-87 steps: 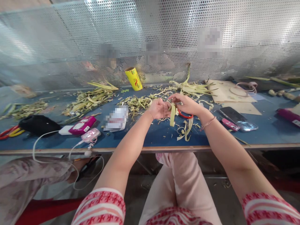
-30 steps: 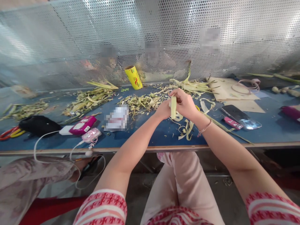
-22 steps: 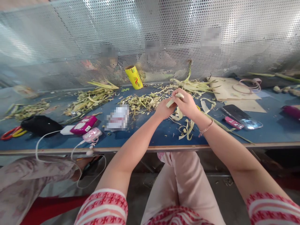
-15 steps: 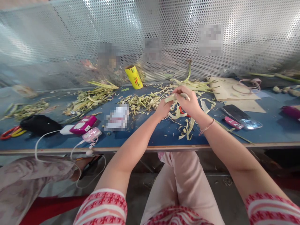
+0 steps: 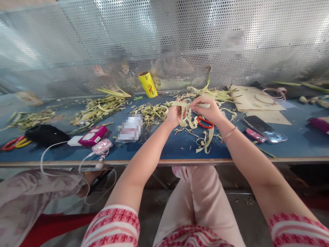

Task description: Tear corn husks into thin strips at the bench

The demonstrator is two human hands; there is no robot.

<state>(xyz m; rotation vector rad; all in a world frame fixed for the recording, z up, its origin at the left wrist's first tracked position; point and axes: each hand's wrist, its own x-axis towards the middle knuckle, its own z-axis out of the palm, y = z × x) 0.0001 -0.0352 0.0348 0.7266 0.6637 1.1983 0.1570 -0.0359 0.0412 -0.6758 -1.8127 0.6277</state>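
Over the blue table (image 5: 164, 147), my left hand (image 5: 174, 116) and my right hand (image 5: 207, 110) both pinch a pale green leaf strip (image 5: 189, 105). The strip lies nearly level between the two hands, with loops of it hanging under my left fingers. Red-handled scissors (image 5: 205, 122) lie on the table just below my right hand. Cut leaf curls (image 5: 204, 142) are scattered in front of my wrists.
Heaps of leaf trimmings (image 5: 99, 108) and a yellow roll (image 5: 148, 84) lie along the perforated metal screen (image 5: 164, 41). Phones (image 5: 259, 128), cardboard (image 5: 253, 99), a pink device (image 5: 92, 135) with white cables and a black pouch (image 5: 46, 135) sit around. A co-worker's sleeve (image 5: 33, 192) is at lower left.
The strip stood upright in my hands a second ago; it has been turned and pulled out level between them. My hands moved slightly apart, uncovering the scissors.
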